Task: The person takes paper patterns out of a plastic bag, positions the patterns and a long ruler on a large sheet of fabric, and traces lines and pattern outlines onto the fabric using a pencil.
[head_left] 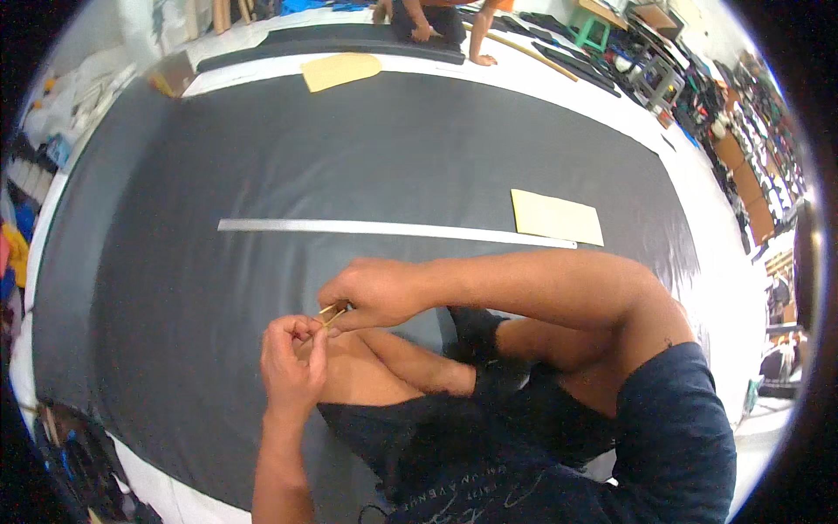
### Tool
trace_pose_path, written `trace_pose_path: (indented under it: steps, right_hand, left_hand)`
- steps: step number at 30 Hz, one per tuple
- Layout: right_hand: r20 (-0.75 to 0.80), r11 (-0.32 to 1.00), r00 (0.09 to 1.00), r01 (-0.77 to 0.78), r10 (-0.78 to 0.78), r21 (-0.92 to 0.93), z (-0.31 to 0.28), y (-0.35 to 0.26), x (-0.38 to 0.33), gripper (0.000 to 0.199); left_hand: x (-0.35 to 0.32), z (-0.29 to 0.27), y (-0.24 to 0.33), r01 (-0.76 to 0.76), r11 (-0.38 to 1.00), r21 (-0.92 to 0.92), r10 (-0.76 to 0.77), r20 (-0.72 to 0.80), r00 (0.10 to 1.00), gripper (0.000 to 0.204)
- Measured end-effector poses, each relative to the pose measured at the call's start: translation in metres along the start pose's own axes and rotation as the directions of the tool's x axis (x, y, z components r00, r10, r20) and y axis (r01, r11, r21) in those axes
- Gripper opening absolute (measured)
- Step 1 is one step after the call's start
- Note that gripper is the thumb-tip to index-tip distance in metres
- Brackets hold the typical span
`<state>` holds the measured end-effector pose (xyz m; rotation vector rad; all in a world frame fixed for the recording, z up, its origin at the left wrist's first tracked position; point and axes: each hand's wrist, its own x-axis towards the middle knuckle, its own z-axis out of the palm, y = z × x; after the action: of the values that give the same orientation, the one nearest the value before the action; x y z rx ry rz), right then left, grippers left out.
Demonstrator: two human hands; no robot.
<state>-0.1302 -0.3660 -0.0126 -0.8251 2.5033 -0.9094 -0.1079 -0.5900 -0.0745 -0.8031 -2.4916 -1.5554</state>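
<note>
Dark fabric [393,157] covers the floor you sit on. Just below the long metal ruler [393,230], both hands pinch a thin yellow stick [332,314]: right hand [371,293] on its upper end, left hand [292,358] on its lower end.

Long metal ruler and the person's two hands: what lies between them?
Only bare dark fabric separates the ruler from the right hand and left hand, per the head view.
</note>
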Motion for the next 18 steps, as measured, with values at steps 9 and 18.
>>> trace_pose_path:
  steps: [9,18]
  right_hand:
    - [-0.517,0.572,0.439,-0.811,0.735,0.124,-0.107,0.299,-0.038,0.039]
    - [-0.705,0.306,-0.092,-0.856,0.703,0.416,-0.177,0.472,-0.054,0.047]
  left_hand:
    - [-0.075,0.019,-0.218,0.639,0.353,0.683,-0.527,-0.419,0.740,0.064]
    - [-0.101,0.020,-0.240,0.493,0.241,0.836,-0.373,-0.389,0.842,0.072]
